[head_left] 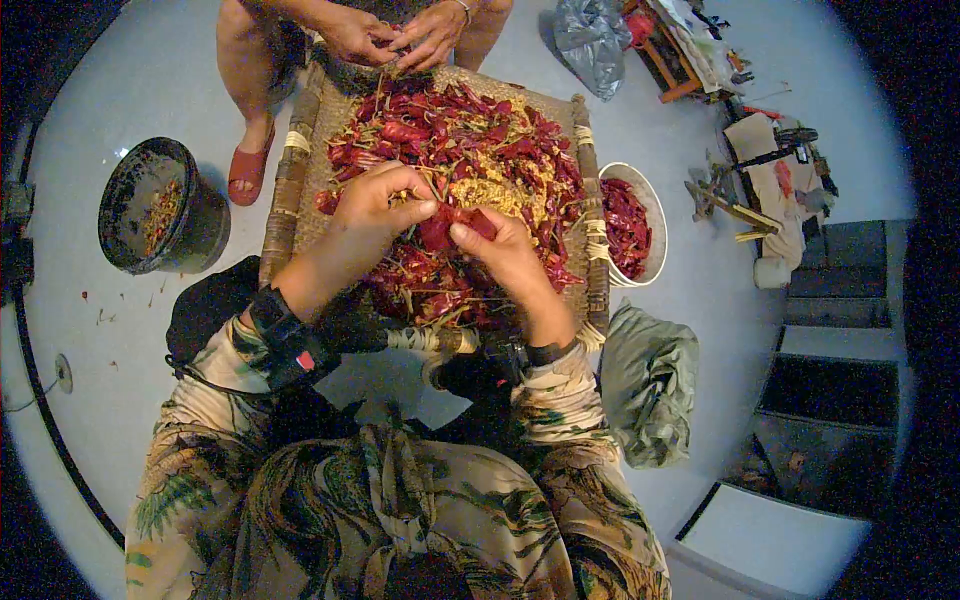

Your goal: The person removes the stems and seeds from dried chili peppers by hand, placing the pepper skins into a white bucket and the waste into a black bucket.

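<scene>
Dried red chili peppers [400, 132] and yellow seeds [500, 190] cover a woven tray [297, 165] with a wooden frame. Over its near half, my left hand [385, 205] pinches the stem end of a red chili. My right hand [497, 250] grips the body of that dark red chili [437, 232], thumb on top. Both hands are close together, with the chili between them. Part of it is hidden by my fingers.
Across the tray sits another person, whose hands [405, 38] are together over the far edge. A black bucket [210, 225] stands left, a white bucket [657, 225] of red chilies right. A green sack [650, 380] lies near right; a grey plastic bag [590, 45] lies at the back.
</scene>
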Action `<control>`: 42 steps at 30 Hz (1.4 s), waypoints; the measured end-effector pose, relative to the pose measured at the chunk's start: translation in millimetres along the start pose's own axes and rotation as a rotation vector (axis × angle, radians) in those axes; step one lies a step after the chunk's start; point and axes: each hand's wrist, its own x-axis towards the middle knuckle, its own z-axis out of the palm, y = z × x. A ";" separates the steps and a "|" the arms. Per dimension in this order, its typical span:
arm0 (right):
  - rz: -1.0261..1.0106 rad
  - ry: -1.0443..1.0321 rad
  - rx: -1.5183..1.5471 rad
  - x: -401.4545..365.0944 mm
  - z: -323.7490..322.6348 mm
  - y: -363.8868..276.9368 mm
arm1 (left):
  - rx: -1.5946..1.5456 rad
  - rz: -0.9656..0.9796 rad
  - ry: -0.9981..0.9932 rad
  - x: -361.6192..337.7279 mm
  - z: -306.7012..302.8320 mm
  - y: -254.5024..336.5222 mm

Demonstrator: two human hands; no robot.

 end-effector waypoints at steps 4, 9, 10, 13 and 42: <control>-0.295 0.177 -0.158 6.8 8.3 11.6 | 0.100 -0.069 0.025 -3.3 -0.5 12.1; -0.258 0.131 -0.033 2.2 38.9 9.3 | -0.017 -0.100 0.133 -8.8 19.7 12.6; -0.253 0.109 -0.048 1.9 39.2 11.7 | -0.057 -0.130 0.144 -10.6 22.5 10.5; -0.198 0.107 0.007 -2.6 47.1 10.0 | -0.159 -0.210 0.159 -13.0 24.9 6.8; -0.505 0.099 -0.568 -7.6 30.0 4.4 | -0.700 -0.569 -0.039 -12.2 8.6 -5.4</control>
